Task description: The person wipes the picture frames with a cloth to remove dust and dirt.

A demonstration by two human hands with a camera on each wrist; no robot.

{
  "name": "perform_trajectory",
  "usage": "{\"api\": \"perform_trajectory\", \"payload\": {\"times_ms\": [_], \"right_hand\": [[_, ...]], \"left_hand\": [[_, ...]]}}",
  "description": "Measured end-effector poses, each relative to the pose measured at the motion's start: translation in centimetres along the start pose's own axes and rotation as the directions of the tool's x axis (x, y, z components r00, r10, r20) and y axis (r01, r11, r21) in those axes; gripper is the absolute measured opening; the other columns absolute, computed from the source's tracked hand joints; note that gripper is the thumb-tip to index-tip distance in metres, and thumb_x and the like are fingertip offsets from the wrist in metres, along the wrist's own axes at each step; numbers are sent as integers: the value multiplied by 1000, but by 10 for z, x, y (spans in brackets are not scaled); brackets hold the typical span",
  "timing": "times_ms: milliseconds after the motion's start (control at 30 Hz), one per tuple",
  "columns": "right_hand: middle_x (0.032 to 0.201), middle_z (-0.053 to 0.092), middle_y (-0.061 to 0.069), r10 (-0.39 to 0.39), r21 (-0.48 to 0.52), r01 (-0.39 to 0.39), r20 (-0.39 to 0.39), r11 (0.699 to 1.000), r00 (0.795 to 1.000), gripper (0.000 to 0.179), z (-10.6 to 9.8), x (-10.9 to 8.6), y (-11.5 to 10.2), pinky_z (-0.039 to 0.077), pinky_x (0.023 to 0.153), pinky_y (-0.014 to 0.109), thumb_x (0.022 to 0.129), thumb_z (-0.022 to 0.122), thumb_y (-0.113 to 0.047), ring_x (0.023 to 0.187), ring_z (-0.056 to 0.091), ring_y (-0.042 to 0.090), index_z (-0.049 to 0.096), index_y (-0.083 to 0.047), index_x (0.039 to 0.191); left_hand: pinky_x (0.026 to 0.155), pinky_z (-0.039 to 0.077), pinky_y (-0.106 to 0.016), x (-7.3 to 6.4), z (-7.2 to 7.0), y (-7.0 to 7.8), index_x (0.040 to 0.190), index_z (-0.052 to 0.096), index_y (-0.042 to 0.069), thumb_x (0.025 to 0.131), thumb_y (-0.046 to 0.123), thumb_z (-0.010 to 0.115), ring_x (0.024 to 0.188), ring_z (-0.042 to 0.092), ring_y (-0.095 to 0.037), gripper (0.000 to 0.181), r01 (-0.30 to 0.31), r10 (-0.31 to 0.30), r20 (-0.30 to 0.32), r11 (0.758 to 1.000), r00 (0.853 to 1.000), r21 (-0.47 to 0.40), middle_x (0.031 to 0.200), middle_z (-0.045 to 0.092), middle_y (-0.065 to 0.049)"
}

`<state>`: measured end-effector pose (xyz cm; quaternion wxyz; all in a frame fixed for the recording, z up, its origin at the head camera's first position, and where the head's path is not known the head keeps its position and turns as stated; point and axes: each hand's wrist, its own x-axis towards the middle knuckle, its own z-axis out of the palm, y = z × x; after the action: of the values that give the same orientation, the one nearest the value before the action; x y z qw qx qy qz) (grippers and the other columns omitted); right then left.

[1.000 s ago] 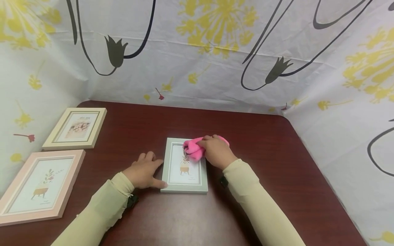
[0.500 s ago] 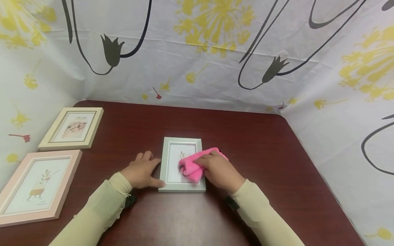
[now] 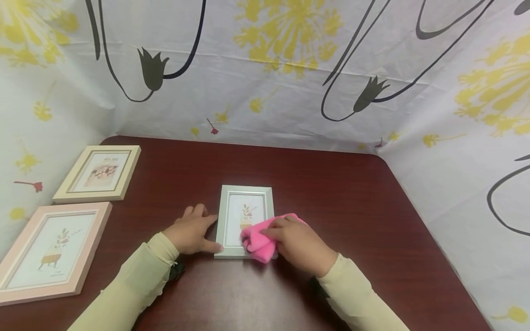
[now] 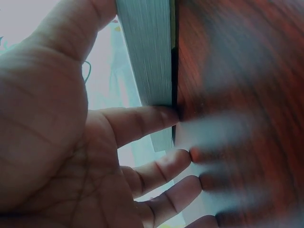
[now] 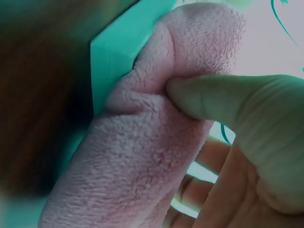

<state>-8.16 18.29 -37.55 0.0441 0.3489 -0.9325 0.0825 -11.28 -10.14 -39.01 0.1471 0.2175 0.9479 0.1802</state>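
Note:
A pale green picture frame (image 3: 224, 202) lies face up on the dark red table, with a plant print behind its pane. My left hand (image 3: 192, 232) steadies its left side: the thumb rests on the lower left corner, and in the left wrist view the index finger touches the frame's side edge (image 4: 147, 52) while other fingertips meet the tabletop. A folded pink fluffy cloth (image 3: 261, 241) is gripped in my right hand (image 3: 300, 246), thumb pressed into it. It covers the frame's lower right part, including some of the bottom rim.
A cream picture frame (image 3: 129, 177) and a larger pink one (image 3: 89, 248) lie at the table's left side. White sheeting (image 3: 265, 124) with printed flowers stands around the back and sides. The reddish-brown tabletop (image 3: 348, 197) stretches out to the right.
My right hand has drawn the cloth down over the pane, from its upper right part to the bottom rim. The left hand and the green frame have stayed in place.

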Motion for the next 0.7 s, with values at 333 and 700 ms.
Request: {"api": "perform_trajectory", "payload": {"times_ms": [333, 700], "right_hand": [[111, 66, 6, 243, -70, -241, 20, 968, 970, 35, 6, 55, 31, 44, 101, 39, 88, 73, -8, 103, 60, 24, 74, -19, 121], [111, 66, 5, 239, -19, -239, 10, 971, 971, 37, 11, 56, 33, 47, 97, 39, 89, 71, -8, 107, 59, 28, 72, -20, 124]], "left_hand": [[72, 43, -41, 1, 0, 0, 139, 56, 1, 74, 52, 83, 99, 40, -31, 87, -7, 7, 9, 1000, 1000, 27, 120, 46, -20], [73, 44, -42, 1, 2, -2, 138, 57, -1, 74, 51, 83, 100, 40, -31, 86, -2, 2, -4, 1000, 1000, 21, 121, 47, -21]]}}
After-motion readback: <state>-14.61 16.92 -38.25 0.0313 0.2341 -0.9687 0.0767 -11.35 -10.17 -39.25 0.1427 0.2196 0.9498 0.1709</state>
